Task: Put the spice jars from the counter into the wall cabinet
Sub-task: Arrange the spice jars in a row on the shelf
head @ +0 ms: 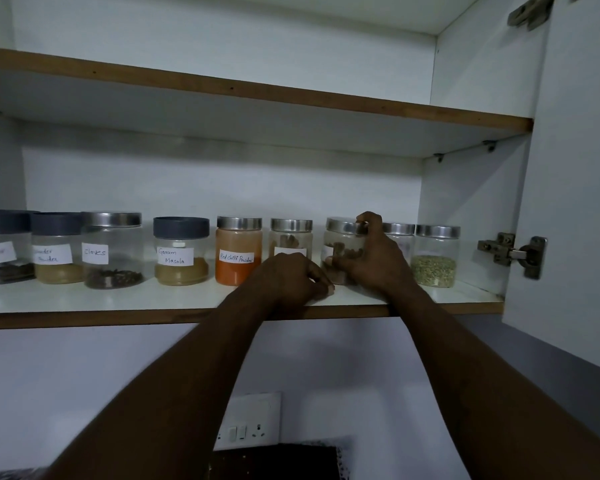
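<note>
Several labelled spice jars stand in a row on the lower shelf [153,299] of the open wall cabinet. My right hand [371,258] grips a steel-lidded jar of brown pieces [340,247], fingers curled round its lid and side; the jar stands on the shelf. My left hand [291,278] rests on the shelf front with loosely curled fingers, holding nothing, in front of a jar with brown sticks [291,237]. To the left stands the red chilli powder jar [238,251], to the right a jar of greenish seeds [435,256]. Another jar [399,233] is partly hidden behind my right hand.
Further left stand the garam masala jar [181,251], the cloves jar [113,251] and two dark-lidded jars [54,249]. The upper shelf [257,91] holds nothing in view. The cabinet door [575,185] hangs open at the right. A wall socket [248,422] sits below.
</note>
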{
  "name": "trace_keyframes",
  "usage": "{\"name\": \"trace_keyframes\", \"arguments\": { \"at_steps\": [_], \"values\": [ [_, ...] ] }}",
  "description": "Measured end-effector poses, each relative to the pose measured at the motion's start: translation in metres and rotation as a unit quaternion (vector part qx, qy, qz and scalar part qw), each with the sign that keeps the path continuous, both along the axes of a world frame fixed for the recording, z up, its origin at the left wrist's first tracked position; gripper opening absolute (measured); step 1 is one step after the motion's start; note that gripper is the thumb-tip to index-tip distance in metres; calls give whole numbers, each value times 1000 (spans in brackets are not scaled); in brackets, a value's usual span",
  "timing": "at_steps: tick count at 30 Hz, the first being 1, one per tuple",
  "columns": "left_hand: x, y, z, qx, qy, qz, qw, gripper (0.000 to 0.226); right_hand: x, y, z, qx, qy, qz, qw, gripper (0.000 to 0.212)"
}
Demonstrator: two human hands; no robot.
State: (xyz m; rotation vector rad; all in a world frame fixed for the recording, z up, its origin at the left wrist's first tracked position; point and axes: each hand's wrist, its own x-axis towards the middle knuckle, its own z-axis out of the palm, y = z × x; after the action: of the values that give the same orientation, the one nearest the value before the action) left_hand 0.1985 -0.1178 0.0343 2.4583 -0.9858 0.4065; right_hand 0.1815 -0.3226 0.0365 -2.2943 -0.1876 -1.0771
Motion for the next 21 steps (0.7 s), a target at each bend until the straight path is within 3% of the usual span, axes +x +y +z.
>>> {"name": "trace_keyframes", "arguments": {
  "at_steps": [6,11,21],
  "values": [
    [2,-1,-3,-14,-7,3,1000,24,6,-4,0,70,63,68,993,107],
    [4,-1,-3,-10,-12,-2,1000,23,3,0,0,-3,44,10,999,134],
    [4,-1,-5,-25,-29,2,999,22,12,-5,0,65,95,46,992,117]
  ]
}}
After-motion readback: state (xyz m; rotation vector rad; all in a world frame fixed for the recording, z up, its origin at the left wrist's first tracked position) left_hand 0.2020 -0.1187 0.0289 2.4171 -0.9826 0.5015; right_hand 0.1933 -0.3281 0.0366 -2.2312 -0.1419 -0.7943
